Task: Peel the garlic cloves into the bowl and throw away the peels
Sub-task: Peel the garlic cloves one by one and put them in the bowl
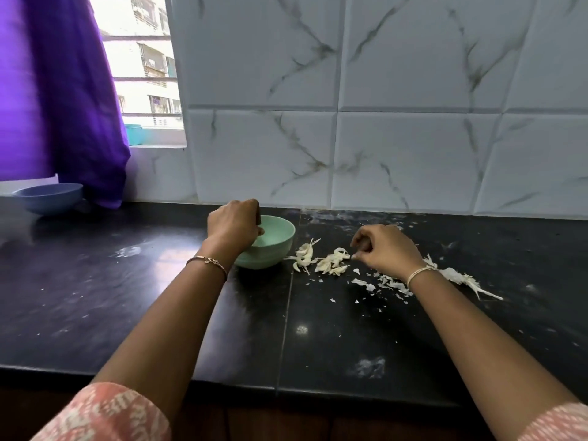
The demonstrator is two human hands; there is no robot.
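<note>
On the dark, glossy stone bench [159, 297], just before the marble-patterned tiled wall, stands the small round mint-green plastic bowl [275, 259]. The left hand [234, 224] hangs over its near-left rim with the fingers curled down into the hollow. Its grip is clenched, but I cannot tell whether it encloses a clove, since the knuckles hide the fingertips. The part of the bowl's inside that shows is bare; the rest is covered by that hand.

Just right of the bowl lies the loose heap of pale, papery garlic skins and pieces [331, 264]. Its long run goes left to right, from the bowl towards the right hand [385, 249]. That hand rests on the bench with fingers bent, fingertips at the heap's right end. Whether its grip pinches a scrap cannot be made out. It is clearly the nearer hand for gathering the skins, which would be swept away from the bowl.

More white flakes [458, 276] trail beside the right wrist. A shallow blue plastic bowl [47, 197] sits well apart at far left, with no contents in sight.
</note>
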